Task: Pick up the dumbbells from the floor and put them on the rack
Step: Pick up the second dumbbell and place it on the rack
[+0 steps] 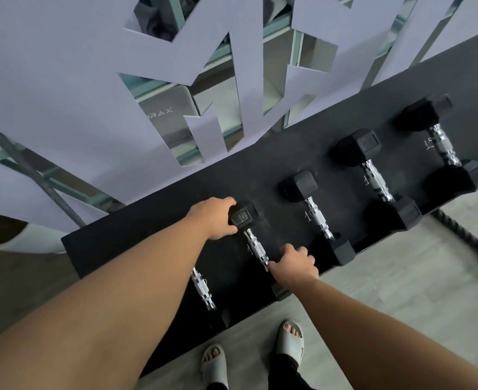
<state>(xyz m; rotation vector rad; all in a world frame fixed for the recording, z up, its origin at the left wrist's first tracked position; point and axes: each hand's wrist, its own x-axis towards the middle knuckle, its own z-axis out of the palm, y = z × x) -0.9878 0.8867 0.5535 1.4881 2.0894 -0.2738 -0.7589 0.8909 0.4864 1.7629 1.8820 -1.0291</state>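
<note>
A black rack shelf (pixel 153 237) runs diagonally across the view and carries several hex dumbbells with chrome handles. My left hand (pixel 214 218) grips the far head of one small dumbbell (pixel 256 250) lying on the shelf. My right hand (pixel 297 264) covers the near head of the same dumbbell at the shelf's front edge. Another dumbbell (pixel 202 289) lies to the left, partly hidden under my left forearm. To the right rest three bigger dumbbells: one (pixel 318 218), a second (pixel 375 180) and a third (pixel 443 144).
A grey wall panel (pixel 49 80) with mirrored cut-outs stands right behind the rack. A thick braided rope (pixel 468 240) lies on the grey floor at the right. My feet in pale slides (pixel 290 340) stand just before the rack. A white curved object (pixel 15 235) sits at the left.
</note>
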